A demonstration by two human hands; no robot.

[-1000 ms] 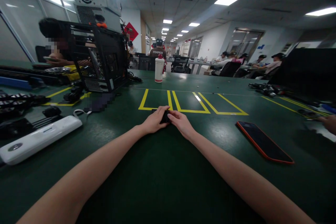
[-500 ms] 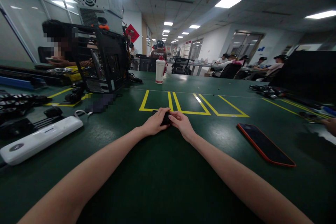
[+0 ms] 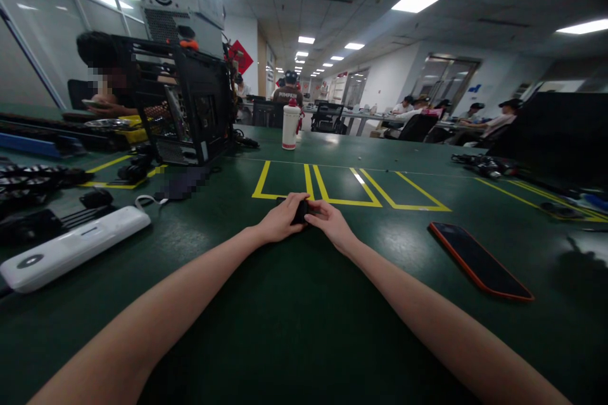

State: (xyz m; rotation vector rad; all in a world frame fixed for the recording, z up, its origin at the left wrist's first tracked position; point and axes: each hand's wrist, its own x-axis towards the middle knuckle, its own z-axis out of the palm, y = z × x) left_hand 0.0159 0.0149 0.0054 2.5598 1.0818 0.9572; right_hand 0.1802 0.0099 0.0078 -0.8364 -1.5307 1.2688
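Note:
A small black object point(image 3: 300, 212) lies on the green table between my hands, largely covered by fingers, so its kind does not show. My left hand point(image 3: 281, 219) is closed over it from the left, and a dark edge of it sticks out beyond the fingers. From the right, my right hand point(image 3: 331, 224) pinches at its end with thumb and fingertips. Both hands rest low, just in front of the yellow tape outlines point(image 3: 332, 202).
To the right lies a phone with an orange edge point(image 3: 479, 261). On the left are a long white device point(image 3: 78, 247), cables and an open black computer case point(image 3: 194, 107). A white bottle point(image 3: 289, 126) stands farther back. A person point(image 3: 104, 76) sits behind the case.
My hands keep nearly the same place on the black object, with only a slight shift of the right fingers. Another person's hand at the right edge has gone out of view.

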